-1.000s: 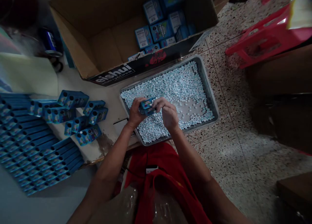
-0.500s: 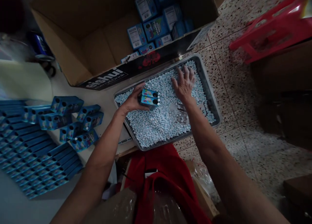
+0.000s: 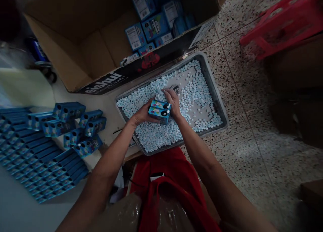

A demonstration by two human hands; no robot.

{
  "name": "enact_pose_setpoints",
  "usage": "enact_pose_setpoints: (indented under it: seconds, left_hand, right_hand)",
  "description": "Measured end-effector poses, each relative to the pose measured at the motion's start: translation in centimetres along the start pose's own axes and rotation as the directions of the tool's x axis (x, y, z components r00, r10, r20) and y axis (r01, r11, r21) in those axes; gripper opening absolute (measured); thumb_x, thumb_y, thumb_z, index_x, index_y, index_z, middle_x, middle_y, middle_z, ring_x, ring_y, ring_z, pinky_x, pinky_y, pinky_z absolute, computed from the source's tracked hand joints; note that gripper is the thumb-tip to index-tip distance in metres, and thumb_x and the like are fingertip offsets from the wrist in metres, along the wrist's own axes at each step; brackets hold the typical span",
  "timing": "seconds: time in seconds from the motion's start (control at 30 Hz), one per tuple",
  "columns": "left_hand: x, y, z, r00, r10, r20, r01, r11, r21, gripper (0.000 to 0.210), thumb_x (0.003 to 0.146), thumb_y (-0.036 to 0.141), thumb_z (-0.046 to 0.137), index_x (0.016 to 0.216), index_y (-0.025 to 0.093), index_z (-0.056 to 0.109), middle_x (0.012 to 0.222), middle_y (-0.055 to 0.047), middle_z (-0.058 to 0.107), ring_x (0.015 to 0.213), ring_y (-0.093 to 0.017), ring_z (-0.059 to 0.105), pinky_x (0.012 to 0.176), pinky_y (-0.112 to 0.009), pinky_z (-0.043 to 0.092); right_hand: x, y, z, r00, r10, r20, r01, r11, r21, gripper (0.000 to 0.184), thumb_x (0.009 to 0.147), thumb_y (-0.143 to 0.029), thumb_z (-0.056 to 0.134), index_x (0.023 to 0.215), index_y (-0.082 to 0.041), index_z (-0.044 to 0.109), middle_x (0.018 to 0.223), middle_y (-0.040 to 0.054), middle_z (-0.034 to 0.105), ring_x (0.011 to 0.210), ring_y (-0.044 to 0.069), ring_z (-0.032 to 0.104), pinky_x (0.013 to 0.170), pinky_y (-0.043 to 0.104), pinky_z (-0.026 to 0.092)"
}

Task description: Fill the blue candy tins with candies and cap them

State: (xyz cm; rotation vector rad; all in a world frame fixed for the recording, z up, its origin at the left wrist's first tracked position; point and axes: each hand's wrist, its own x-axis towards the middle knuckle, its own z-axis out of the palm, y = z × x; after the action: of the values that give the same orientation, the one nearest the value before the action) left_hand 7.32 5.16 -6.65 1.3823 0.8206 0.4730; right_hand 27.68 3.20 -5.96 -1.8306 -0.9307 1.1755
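My left hand is closed around two small blue candy boxes held side by side over the tray. Round holes show in the box ends, with a few white candies at them. Right beside the boxes, my right hand is curled, its fingers together and cupped against a heap of small pale blue and white candies. The palm side is hidden. Beneath both hands lies a grey metal tray, spread with the same candies; patches of its bottom show to the right.
Beyond the tray stands a large open carton with several printed blue boxes inside. Stacked blue candy boxes fill the left side, and several loose ones lie nearer the tray. A red plastic stool is on the speckled floor.
My right hand has swept left across the tray to the boxes, its spread fingers now curled, pushing candies together and baring the tray bottom. The left hand has shifted slightly right with the boxes.
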Motion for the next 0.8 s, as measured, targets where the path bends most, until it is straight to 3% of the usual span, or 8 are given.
enact_pose_setpoints:
  seconds: [0.07,0.13,0.23,0.3,0.37,0.43,0.57,0.8]
  left_hand:
    - [-0.9,1.8,0.7,0.996,-0.009,0.089,0.019,0.994,-0.111,0.112,0.055,0.063,0.099,0.149,0.023,0.052,0.139,-0.016,0.07,0.125,-0.035,0.071,0.105,-0.051,0.062]
    - [-1.9,3.8,0.8,0.994,0.035,0.104,-0.025,0.995,-0.092,0.099,0.06,0.059,0.099,0.144,0.028,0.057,0.152,-0.016,0.06,0.142,-0.038,0.06,0.114,-0.056,0.056]
    - [-3.7,5.9,0.1,0.989,0.147,-0.022,-0.145,0.987,0.061,0.078,0.069,0.051,0.096,0.136,0.031,0.061,0.167,-0.015,0.044,0.156,-0.039,0.045,0.121,-0.061,0.048]
    - [-5.0,6.0,-0.5,0.969,0.192,-0.152,-0.165,0.971,0.175,0.07,0.076,0.049,0.092,0.135,0.029,0.061,0.161,-0.016,0.051,0.153,-0.039,0.048,0.121,-0.063,0.046]
    - [-6.1,5.4,-0.9,0.948,0.197,-0.251,-0.129,0.956,0.265,0.066,0.08,0.047,0.09,0.134,0.025,0.061,0.145,-0.016,0.064,0.147,-0.039,0.054,0.119,-0.064,0.047]
    - [-6.8,4.6,-1.1,0.943,0.184,-0.277,-0.088,0.942,0.325,0.064,0.081,0.046,0.088,0.134,0.024,0.06,0.134,-0.014,0.07,0.14,-0.039,0.06,0.117,-0.063,0.048]
    - [-7.2,4.5,-0.5,0.942,0.189,-0.276,-0.086,0.935,0.344,0.063,0.082,0.043,0.087,0.136,0.026,0.058,0.138,-0.012,0.069,0.141,-0.037,0.059,0.123,-0.064,0.042]
    - [-7.5,4.6,0.5,0.928,0.166,-0.335,-0.053,0.946,0.321,0.067,0.075,0.031,0.092,0.133,0.026,0.059,0.136,-0.011,0.07,0.148,-0.035,0.055,0.125,-0.06,0.042]
  right_hand:
    - [-0.6,0.2,0.0,0.994,0.112,0.0,-0.111,0.982,0.153,0.055,0.091,-0.076,0.052,0.097,-0.025,0.071,0.103,0.0076,0.074,0.11,0.027,0.067,0.104,0.048,0.053]
    - [-1.0,0.0,-0.2,0.98,0.198,0.036,-0.199,0.926,0.32,0.054,0.089,-0.076,0.049,0.091,-0.025,0.067,0.094,0.0086,0.075,0.104,0.029,0.069,0.097,0.05,0.056]
    - [-1.6,-1.4,-0.6,0.943,0.296,0.15,-0.326,0.75,0.575,0.046,0.082,-0.071,0.057,0.086,-0.025,0.062,0.086,0.0081,0.075,0.091,0.028,0.071,0.083,0.047,0.06]
    - [-2.1,-3.2,-0.7,0.924,0.328,0.196,-0.37,0.636,0.677,0.042,0.078,-0.066,0.064,0.086,-0.026,0.061,0.087,0.0067,0.075,0.088,0.026,0.071,0.075,0.042,0.059]
    - [-2.9,-5.7,-0.7,0.929,0.315,0.196,-0.355,0.598,0.719,0.038,0.077,-0.062,0.066,0.087,-0.026,0.061,0.09,0.0061,0.075,0.092,0.024,0.07,0.074,0.039,0.059]
    - [-3.8,-8.3,-0.4,0.949,0.26,0.178,-0.305,0.621,0.722,0.034,0.08,-0.06,0.064,0.085,-0.026,0.062,0.093,0.006,0.074,0.098,0.025,0.07,0.081,0.041,0.06]
    - [-5.2,-12.2,0.5,0.985,0.094,0.143,-0.164,0.761,0.628,0.037,0.082,-0.062,0.058,0.076,-0.026,0.059,0.088,0.0066,0.068,0.096,0.026,0.067,0.09,0.046,0.057]
    - [-6.6,-13.5,1.2,0.976,-0.108,0.187,0.0,0.865,0.502,0.048,0.088,-0.072,0.046,0.076,-0.028,0.058,0.088,0.0062,0.06,0.086,0.025,0.061,0.084,0.045,0.053]
